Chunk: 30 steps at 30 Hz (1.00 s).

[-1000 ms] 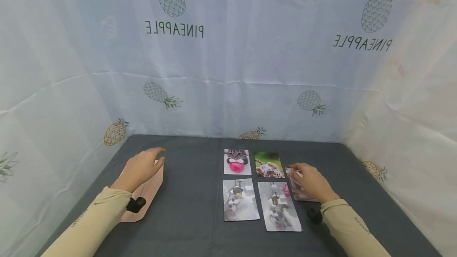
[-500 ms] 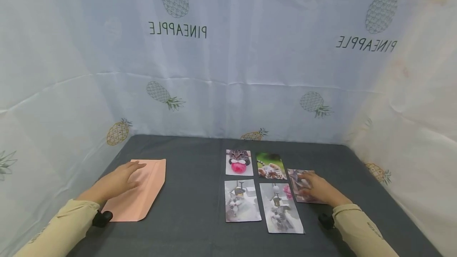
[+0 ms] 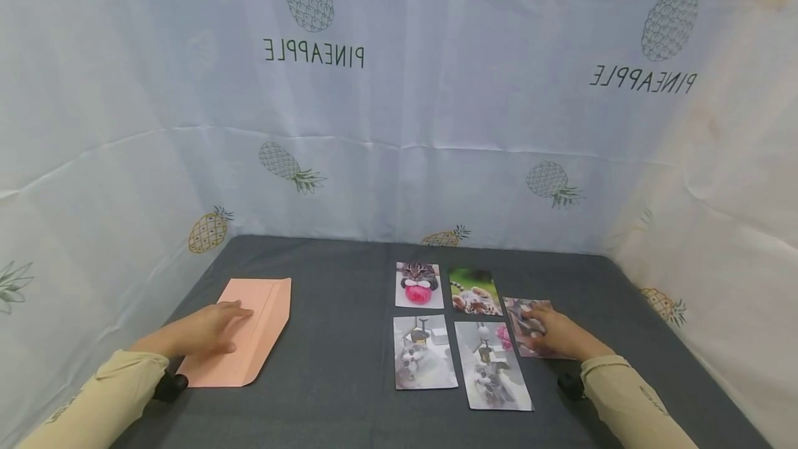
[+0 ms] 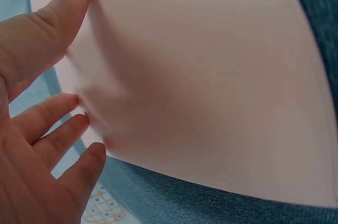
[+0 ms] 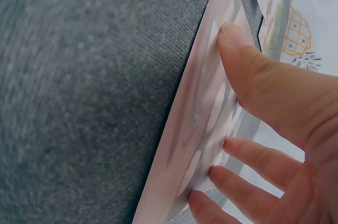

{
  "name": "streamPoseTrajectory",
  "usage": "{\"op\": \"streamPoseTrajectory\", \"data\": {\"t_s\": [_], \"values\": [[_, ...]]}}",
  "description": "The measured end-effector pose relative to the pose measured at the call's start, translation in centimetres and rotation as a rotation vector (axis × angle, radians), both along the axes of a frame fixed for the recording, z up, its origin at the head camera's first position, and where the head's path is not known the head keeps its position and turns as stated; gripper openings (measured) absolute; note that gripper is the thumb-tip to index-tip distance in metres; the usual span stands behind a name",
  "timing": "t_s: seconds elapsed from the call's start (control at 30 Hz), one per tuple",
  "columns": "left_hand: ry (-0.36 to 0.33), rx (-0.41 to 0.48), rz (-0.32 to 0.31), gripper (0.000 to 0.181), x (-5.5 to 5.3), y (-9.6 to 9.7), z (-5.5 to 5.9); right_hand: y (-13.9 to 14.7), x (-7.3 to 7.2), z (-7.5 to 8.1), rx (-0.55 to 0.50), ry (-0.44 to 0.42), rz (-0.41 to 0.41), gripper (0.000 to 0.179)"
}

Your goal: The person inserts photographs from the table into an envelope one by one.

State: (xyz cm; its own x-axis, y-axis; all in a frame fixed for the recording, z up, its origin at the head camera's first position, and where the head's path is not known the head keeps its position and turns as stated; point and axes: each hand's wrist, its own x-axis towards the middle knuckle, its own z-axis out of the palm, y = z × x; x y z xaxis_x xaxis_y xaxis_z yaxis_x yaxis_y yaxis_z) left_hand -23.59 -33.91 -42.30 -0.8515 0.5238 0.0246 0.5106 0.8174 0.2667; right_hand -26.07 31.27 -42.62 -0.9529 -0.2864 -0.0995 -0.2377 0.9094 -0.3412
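On the left of the table lies a pink paper envelope (image 3: 269, 321), its flap side turned up. My left hand (image 3: 198, 332) rests over its left part, fingertips on the paper and fingers spread; the left wrist view shows the thumb and fingers at the envelope (image 4: 227, 86). At the right, my right hand (image 3: 564, 335) touches a pinkish photo card (image 3: 517, 314) with relaxed fingers. Seen from the right wrist, the thumb and fingertips lie on the card's face (image 5: 182, 123), which stays flat on the cloth; part of its picture is hidden by the hand.
Several more cat photo cards lie left of my right hand: one with a pink ball (image 3: 418, 293), one with green grass (image 3: 476, 289), and two greyish ones, the left card (image 3: 430, 366) and the right card (image 3: 499, 383). A pineapple-print curtain (image 3: 399, 102) surrounds the dark table (image 3: 337, 366).
My left hand has moved left and toward me, uncovering more of the envelope, and lowered onto it. My right hand has shifted slightly right and nearer on its card.
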Motion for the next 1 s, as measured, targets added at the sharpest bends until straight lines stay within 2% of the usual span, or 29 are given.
{"op": "streamPoseTrajectory", "data": {"t_s": [0.37, 0.67, 0.77, 1.0], "values": [[-0.080, 0.010, 0.033, 0.061, -0.2, -0.3, -0.2, -0.3, 0.0, 0.0, 0.020, 0.038, 0.017, 0.052], [-0.059, 0.010, 0.038, 0.062, -0.2, -0.2, -0.5, -0.3, -0.3, -0.4, 0.021, 0.033, 0.007, 0.049], [-0.050, 0.012, 0.031, 0.062, -0.2, 0.2, -0.6, -0.2, -0.4, -0.5, 0.025, 0.028, 0.005, 0.048], [-0.050, -0.008, 0.061, 0.061, -0.1, 2.3, -0.7, -0.1, -0.3, -0.5, 0.014, 0.033, 0.020, 0.047]]}}
